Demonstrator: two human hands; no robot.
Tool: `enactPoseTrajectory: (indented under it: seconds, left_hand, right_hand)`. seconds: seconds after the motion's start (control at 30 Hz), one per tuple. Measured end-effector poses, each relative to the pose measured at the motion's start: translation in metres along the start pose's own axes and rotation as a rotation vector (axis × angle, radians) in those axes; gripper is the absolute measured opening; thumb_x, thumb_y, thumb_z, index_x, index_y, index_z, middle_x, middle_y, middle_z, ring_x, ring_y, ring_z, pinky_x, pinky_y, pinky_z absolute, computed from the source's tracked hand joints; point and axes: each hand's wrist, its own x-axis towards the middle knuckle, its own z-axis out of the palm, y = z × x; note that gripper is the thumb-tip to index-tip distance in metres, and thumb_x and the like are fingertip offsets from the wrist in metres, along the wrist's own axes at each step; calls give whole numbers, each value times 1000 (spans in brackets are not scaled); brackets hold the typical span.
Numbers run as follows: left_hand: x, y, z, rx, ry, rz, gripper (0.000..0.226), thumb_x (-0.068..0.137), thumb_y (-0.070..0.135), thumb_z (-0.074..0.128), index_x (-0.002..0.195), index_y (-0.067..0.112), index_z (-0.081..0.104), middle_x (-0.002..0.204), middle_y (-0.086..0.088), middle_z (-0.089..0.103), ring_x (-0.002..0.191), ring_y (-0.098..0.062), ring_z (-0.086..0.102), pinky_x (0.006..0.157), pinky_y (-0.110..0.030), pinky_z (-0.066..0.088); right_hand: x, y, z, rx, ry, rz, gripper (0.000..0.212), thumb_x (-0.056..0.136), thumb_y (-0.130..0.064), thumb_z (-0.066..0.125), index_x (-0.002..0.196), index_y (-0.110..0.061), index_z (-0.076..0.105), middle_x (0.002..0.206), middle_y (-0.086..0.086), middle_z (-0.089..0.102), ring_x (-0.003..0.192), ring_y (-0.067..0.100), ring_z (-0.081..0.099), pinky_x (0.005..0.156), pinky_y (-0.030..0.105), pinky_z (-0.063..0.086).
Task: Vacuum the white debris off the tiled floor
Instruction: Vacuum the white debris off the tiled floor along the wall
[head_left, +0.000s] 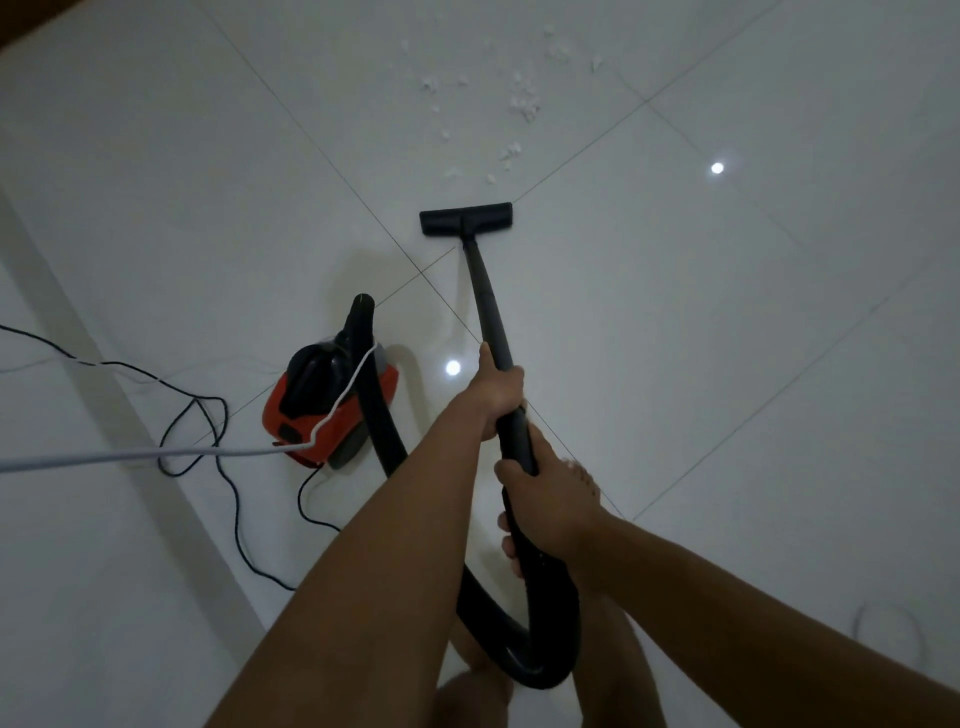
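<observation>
White debris (511, 98) lies scattered over the glossy tiled floor (727, 322) at the top centre. A black vacuum floor head (466, 218) sits flat on the tiles just short of the nearest crumbs. Its black wand (485, 306) slants back toward me. My left hand (496, 389) grips the wand partway up. My right hand (545, 506) grips the lower handle end, where the black hose (524, 660) loops down and round.
The red and black vacuum body (324, 402) stands on the floor to the left. A black power cord (228, 467) snakes across the tiles at left, and a white cord (156, 454) stretches from the left edge to the vacuum. My bare feet (472, 696) show at the bottom.
</observation>
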Motion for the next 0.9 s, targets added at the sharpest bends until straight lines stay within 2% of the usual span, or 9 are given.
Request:
enactPoseTrajectory:
  seconds: [0.07,0.2,0.3,0.5,0.67,0.8,0.9]
  left_hand:
    - [2,0,3,6,4,-3,66,99,24,42,151,44,7,80,-7,55,70,-21,53,80,-42,58]
    - [7,3,7,10,7,-16,68,99,25,43,150,49,6,77,-7,55,70,-21,53,84,-44,58]
    - [18,8,8,24,18,-5,66,99,25,43,149,49,7,83,-8,55,73,-22,54,88,-48,57]
    - [36,22,18,-5,35,12,73,100,27,42,151,51,-4,91,-9,55,77,-24,54,90,-49,56]
    - [40,36,27,14,92,58,64,103,31,40,153,45,3,86,-5,56,72,-20,55,81,-42,57]
    - [37,45,33,54,135,81,66,104,31,37,155,43,-4,89,-4,56,72,-18,54,82,-41,56]
    - [33,51,37,109,158,97,66,105,31,35,155,40,-7,89,6,49,74,-13,52,65,-30,50]
  right_hand:
    - [4,3,-3,5,-5,5,56,107,-24,45,154,-49,27,76,14,60,52,19,58,47,29,55]
    - [13,4,-8,-46,12,-2,58,107,-24,45,156,-46,24,75,13,60,48,16,58,45,27,55]
    - [25,1,-13,-77,9,3,60,108,-26,45,158,-47,19,78,13,61,52,17,59,48,28,57]
    - [50,-5,-30,-115,3,24,62,108,-30,45,158,-49,14,81,14,61,55,18,59,49,29,58]
    - [61,-10,-43,-157,-18,36,70,108,-34,46,154,-62,1,90,17,64,62,19,63,55,33,61]
    - [65,-13,-52,-171,-26,43,67,106,-39,47,149,-69,5,85,14,67,59,18,66,62,39,64]
    - [66,-13,-58,-198,-22,37,62,104,-43,47,143,-75,11,81,12,69,60,20,69,69,45,65]
